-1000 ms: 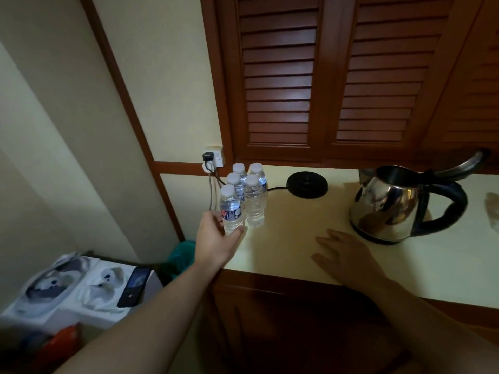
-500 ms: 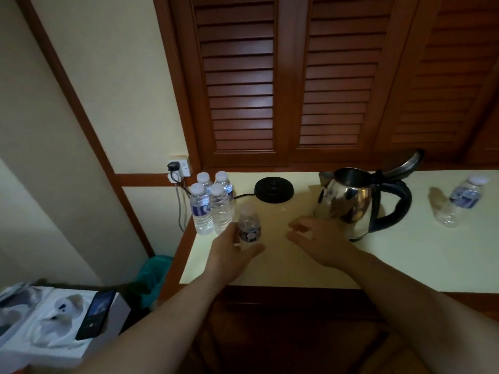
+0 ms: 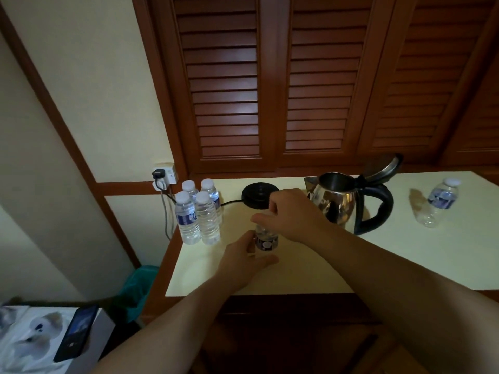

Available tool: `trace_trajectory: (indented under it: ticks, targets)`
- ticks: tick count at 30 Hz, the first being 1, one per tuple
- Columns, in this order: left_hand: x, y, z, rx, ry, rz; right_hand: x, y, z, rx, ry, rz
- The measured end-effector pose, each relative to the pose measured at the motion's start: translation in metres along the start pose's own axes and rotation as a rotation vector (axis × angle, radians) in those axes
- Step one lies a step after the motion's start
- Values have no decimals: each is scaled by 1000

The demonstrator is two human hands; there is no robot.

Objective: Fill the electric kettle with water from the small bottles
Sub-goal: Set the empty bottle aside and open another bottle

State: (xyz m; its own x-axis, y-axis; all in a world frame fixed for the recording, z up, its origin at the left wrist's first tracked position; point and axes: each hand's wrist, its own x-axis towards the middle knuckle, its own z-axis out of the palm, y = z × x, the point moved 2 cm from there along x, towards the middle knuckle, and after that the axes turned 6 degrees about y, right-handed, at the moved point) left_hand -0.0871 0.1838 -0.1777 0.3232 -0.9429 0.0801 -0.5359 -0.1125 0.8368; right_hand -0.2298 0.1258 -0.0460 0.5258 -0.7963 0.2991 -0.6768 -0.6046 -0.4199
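A small water bottle (image 3: 266, 240) stands upright on the cream counter (image 3: 378, 263) in front of me. My left hand (image 3: 243, 261) grips its lower body. My right hand (image 3: 290, 214) curls over its top and hides the cap. The steel electric kettle (image 3: 340, 201) sits just behind my right hand with its lid tipped open and its black handle facing right. Several full bottles (image 3: 198, 211) are clustered at the counter's left end. An empty-looking bottle (image 3: 440, 202) stands at the far right.
The kettle's black base (image 3: 256, 195) sits behind my hands, its cord running to a wall socket (image 3: 164, 175). Louvred wooden doors rise behind the counter. Down left, a phone (image 3: 77, 330) lies on a white box, and a green bin (image 3: 137, 287) stands by the cabinet.
My left hand carried one bottle from the cluster to the counter's middle. My right hand rose from the counter and closed over the bottle's cap.
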Motion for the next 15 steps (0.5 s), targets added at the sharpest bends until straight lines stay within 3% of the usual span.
trace_trajectory:
  ticks: [5,11,15]
  targets:
    - [0,0,-4,-39,-48,-4,3,8,-5,54,-134,-154]
    - [-1,1,-5,-52,-56,-3,9,14,-17,174,-339,-192]
    - [-1,0,-4,-58,-58,8,11,15,-12,166,-249,-95]
